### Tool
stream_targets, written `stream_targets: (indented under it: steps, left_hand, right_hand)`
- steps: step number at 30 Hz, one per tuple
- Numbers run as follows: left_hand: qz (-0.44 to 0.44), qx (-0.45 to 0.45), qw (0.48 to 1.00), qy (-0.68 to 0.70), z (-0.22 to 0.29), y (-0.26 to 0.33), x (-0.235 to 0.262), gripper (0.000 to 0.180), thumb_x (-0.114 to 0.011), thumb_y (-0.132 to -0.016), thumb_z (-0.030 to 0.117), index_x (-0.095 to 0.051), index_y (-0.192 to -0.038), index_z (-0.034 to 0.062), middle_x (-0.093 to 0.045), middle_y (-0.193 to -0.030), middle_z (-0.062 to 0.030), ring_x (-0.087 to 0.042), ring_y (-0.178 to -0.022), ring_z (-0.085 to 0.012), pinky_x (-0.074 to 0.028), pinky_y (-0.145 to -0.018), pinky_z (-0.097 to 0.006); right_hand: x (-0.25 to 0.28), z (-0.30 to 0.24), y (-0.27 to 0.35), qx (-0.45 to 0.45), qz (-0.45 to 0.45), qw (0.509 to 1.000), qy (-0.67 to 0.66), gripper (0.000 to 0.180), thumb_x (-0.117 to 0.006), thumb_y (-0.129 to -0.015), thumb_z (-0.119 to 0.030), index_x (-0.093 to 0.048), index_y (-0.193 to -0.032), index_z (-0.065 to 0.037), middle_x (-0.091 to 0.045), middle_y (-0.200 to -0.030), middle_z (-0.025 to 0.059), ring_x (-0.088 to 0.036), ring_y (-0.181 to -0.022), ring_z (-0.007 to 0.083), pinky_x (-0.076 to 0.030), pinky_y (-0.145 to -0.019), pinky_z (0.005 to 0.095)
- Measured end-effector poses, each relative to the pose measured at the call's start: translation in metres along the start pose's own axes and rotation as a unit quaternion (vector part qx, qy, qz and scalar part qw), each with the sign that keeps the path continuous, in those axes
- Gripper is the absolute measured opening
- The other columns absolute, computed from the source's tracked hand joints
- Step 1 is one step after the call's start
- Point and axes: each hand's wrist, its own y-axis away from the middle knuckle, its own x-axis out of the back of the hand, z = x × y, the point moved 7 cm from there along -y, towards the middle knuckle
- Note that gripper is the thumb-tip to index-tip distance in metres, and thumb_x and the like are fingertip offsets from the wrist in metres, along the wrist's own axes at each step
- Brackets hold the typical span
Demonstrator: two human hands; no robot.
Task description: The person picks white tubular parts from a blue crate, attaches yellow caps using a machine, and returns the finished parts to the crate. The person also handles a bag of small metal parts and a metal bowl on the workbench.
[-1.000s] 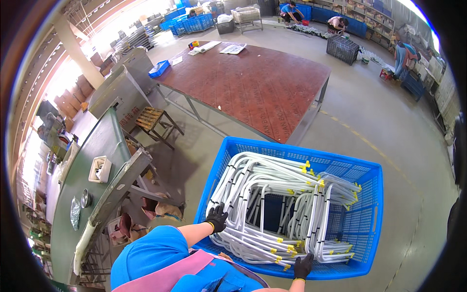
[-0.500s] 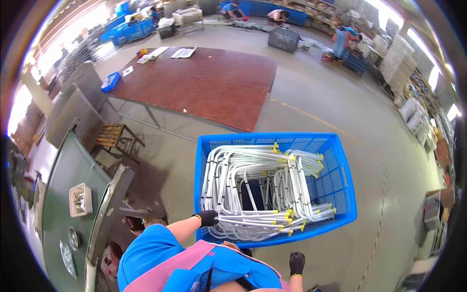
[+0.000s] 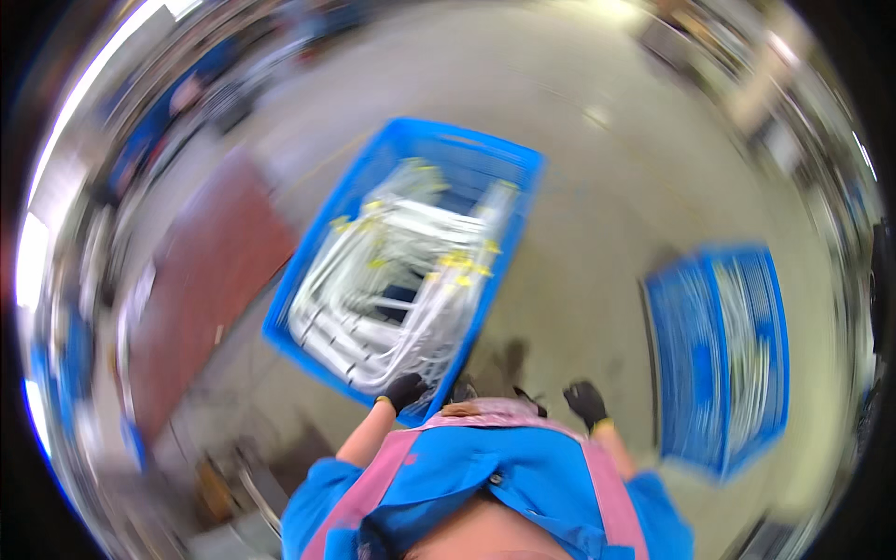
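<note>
A grey concrete floor (image 3: 597, 187) fills the view, smeared by motion blur, with a reddish-brown table (image 3: 201, 289) off to the left. A blue plastic crate (image 3: 509, 159) sits on the floor just ahead of the person, loaded with white bent tubes (image 3: 392, 271) capped in yellow; they lie nested flat, probably so that many fit within the walls. The left hand (image 3: 404, 389), in a black glove, is at the crate's near rim, seemingly gripping it, though blur hides the fingers and I cannot tell how tightly they close. The right hand (image 3: 586, 401), also gloved, hangs apart over bare floor, holding nothing; its finger posture is unclear. 1 more blue crate (image 3: 719, 355) stands to the right.
</note>
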Motion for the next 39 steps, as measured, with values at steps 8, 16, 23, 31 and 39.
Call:
stream_targets:
  steps: [8,16,23,31,39]
  left_hand:
    - [-0.107,-0.259,0.953,-0.117,0.030,-0.141,-0.083,0.027,-0.056,-0.087,0.024,-0.064,-0.106,0.0067,-0.063,-0.111,-0.0144,-0.058,-0.105,-0.0307,-0.046,-0.090,-0.038]
    - [-0.192,-0.324,0.922,-0.088,0.315,-0.179,-0.132,0.025,-0.051,-0.091,0.022,-0.061,-0.106,0.0046,-0.062,-0.105,-0.0185,-0.060,-0.097,-0.0323,-0.050,-0.080,-0.037]
    - [-0.332,-0.403,0.834,-0.179,0.487,-0.194,-0.207,0.028,-0.050,-0.091,0.011,-0.058,-0.117,0.0028,-0.059,-0.119,-0.0141,-0.055,-0.112,-0.0257,-0.045,-0.096,-0.034]
    - [-0.463,-0.187,0.866,0.036,0.618,-0.292,-0.270,0.043,-0.060,-0.088,0.026,-0.052,-0.121,-0.0011,-0.064,-0.106,-0.0110,-0.061,-0.088,-0.0158,-0.049,-0.076,-0.028]
    - [-0.436,-0.163,0.880,0.094,0.840,-0.425,-0.370,0.054,-0.065,-0.084,0.024,-0.044,-0.127,-0.0027,-0.066,-0.099,-0.0129,-0.064,-0.085,-0.0158,-0.050,-0.072,-0.029]
  right_hand:
    - [0.072,0.049,0.136,-0.278,0.094,0.938,-0.183,0.035,-0.056,-0.083,-0.037,-0.064,-0.095,-0.006,-0.059,-0.101,0.0187,-0.059,-0.094,0.0357,-0.048,-0.083,0.0442]
    - [0.068,0.156,0.330,-0.455,0.104,0.871,-0.154,0.037,-0.056,-0.083,-0.040,-0.065,-0.099,-0.008,-0.062,-0.100,0.0181,-0.061,-0.095,0.0356,-0.049,-0.082,0.0457]
    - [0.068,0.194,0.405,-0.523,0.193,0.798,-0.230,0.037,-0.059,-0.083,-0.038,-0.066,-0.099,-0.006,-0.064,-0.103,0.0185,-0.060,-0.097,0.0358,-0.048,-0.085,0.0437]
    - [0.097,0.259,0.418,-0.528,0.279,0.725,-0.342,0.032,-0.061,-0.083,-0.033,-0.067,-0.093,-0.003,-0.065,-0.095,0.0212,-0.063,-0.086,0.0342,-0.050,-0.077,0.0405]
    - [0.148,0.443,0.413,-0.612,0.271,0.704,-0.239,0.045,-0.062,-0.083,-0.031,-0.056,-0.118,-0.002,-0.057,-0.118,0.0217,-0.063,-0.089,0.0346,-0.050,-0.079,0.0428]
